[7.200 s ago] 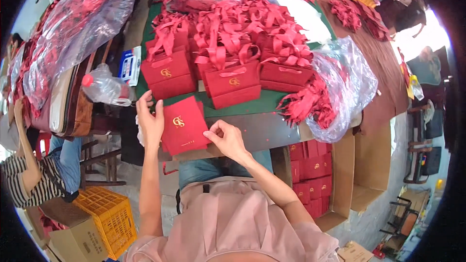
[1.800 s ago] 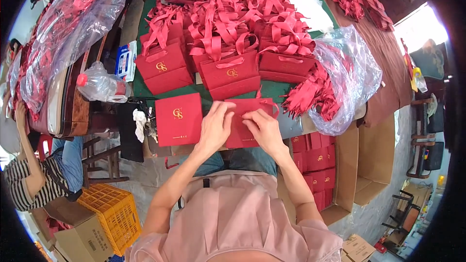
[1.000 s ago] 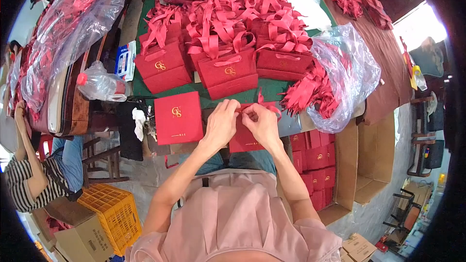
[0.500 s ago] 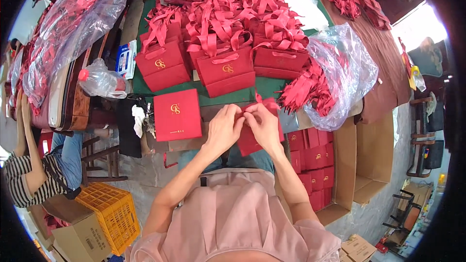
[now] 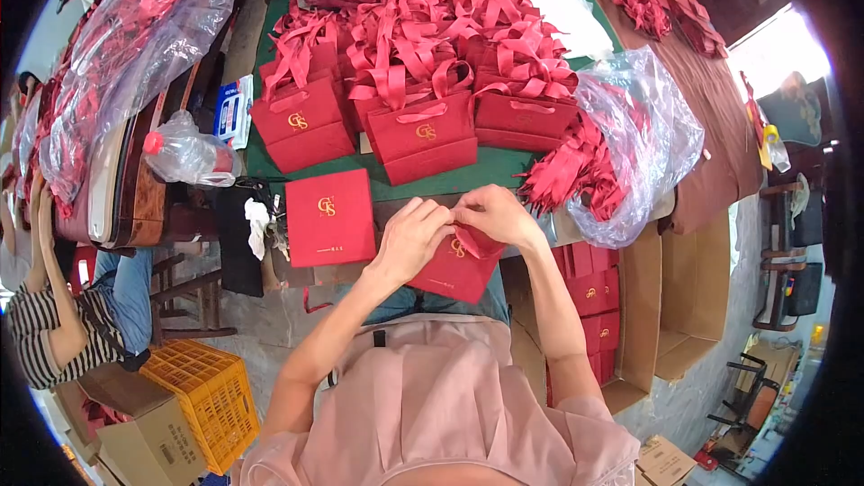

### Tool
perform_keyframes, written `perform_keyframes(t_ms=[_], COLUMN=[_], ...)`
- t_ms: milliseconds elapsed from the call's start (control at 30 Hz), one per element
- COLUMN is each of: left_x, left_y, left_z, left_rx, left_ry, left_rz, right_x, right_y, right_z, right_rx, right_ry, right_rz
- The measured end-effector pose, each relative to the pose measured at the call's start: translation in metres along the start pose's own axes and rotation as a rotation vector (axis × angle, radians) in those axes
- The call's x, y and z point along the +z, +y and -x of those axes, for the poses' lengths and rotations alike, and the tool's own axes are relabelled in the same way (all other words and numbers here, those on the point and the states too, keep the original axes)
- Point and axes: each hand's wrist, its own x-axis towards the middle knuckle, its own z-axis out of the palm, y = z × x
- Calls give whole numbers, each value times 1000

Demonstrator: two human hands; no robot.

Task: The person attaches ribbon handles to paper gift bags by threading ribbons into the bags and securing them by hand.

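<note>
A worktable draped in green cloth (image 5: 499,168) carries ranks of standing red bags (image 5: 423,148), crowned with looped ribbon, at twelve o'clock from a worker's hands. At four o'clock, beside the table, an open cardboard box (image 5: 641,306) holds more red bags; at two, a clear plastic sack (image 5: 661,139) spills ribbon strips. At nine o'clock, just beside the left hand, lies a flat red bag (image 5: 330,234) with a gold emblem.

The work sits at the table's near edge: a held red bag (image 5: 450,286), its printed face showing at six o'clock from the meeting fingertips. Nearly square, it tilts, its upright axis running from one to seven. The left hand (image 5: 416,236), nearer the face, overlaps its left side, back upward, fingers curled together and gripping the upper edge. The right hand (image 5: 498,216) reaches in with fingertips toward nine, thumb and forefinger pinching there; whether on paper or ribbon cannot be told. Between them droops a short red ribbon (image 5: 466,239).
</note>
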Motion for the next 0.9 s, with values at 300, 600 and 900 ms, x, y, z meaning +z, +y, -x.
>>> perform_keyframes(t_ms=[300,600,900], left_x=[-5,-5,6], left_y=[-10,-16,-18], left_z=[-6,0,-14], left_rx=[43,-204,-338], left_ry=[-23,-128,41], left_rz=[-37,118,-5], right_x=[28,19,-3], right_y=[29,26,24], right_z=[-22,-21,9], right_rx=[157,55,193], right_ry=[122,489,586], right_rz=[-268,-233,220])
